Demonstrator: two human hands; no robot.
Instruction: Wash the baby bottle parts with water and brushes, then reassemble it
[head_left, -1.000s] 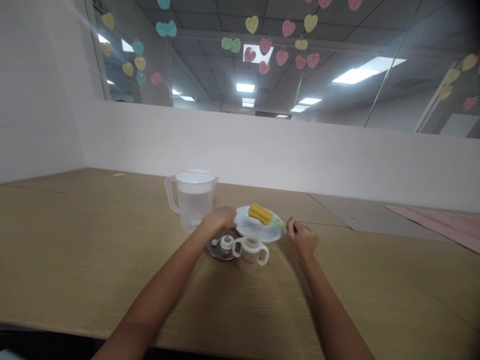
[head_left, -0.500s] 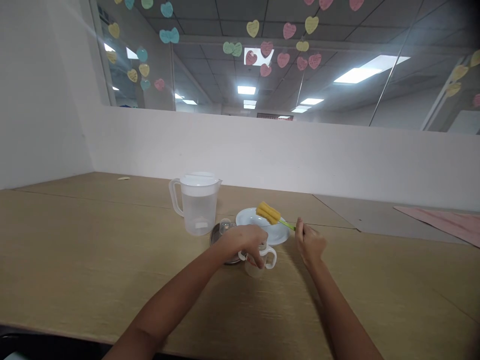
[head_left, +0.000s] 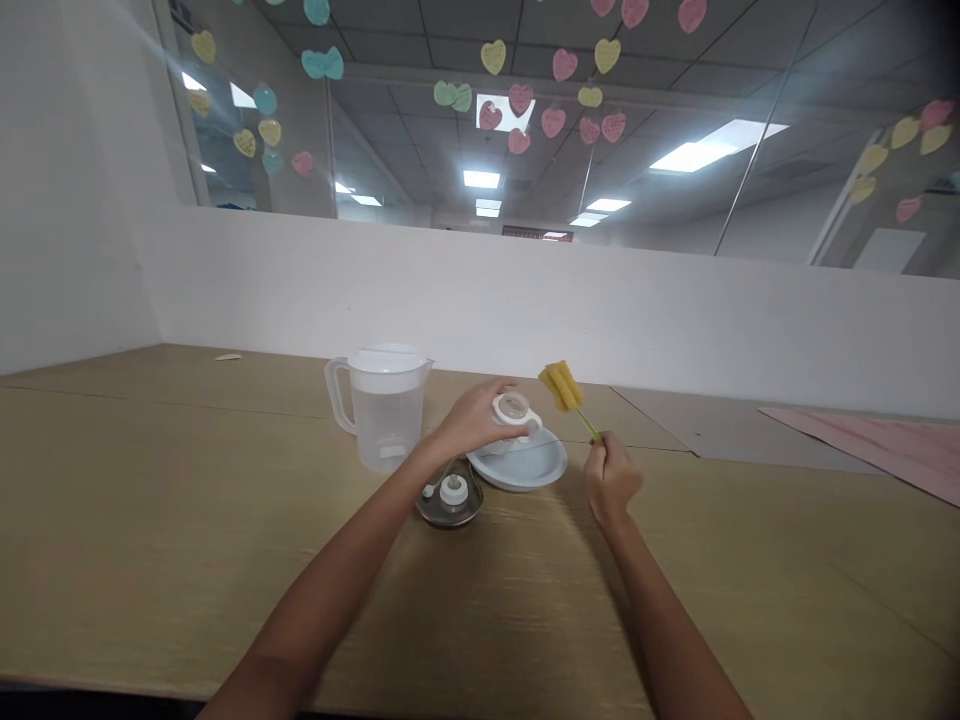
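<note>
My left hand [head_left: 484,415] is wrapped round a baby bottle [head_left: 513,406] with white handles, held above the white plate [head_left: 525,472]. Its open mouth faces toward me, and most of its body is hidden. In my right hand [head_left: 611,478] is the green handle of a bottle brush [head_left: 562,387], its yellow sponge head pointing up and to the left, apart from the bottle. Below my left wrist, a metal dish [head_left: 450,519] holds a bottle teat with a white collar [head_left: 454,489] and other small parts, partly hidden by my forearm.
A clear lidded pitcher [head_left: 388,410] with water in it stands left of the dish. At the far right lies a pink cloth [head_left: 877,445] on a grey sheet. A white wall [head_left: 562,310] with a window above it rises behind the table [head_left: 187,500].
My left hand has lifted the baby bottle off the table, up over the plate, tipping its mouth toward me. The brush head has swung upward in my right hand. The view has shifted slightly.
</note>
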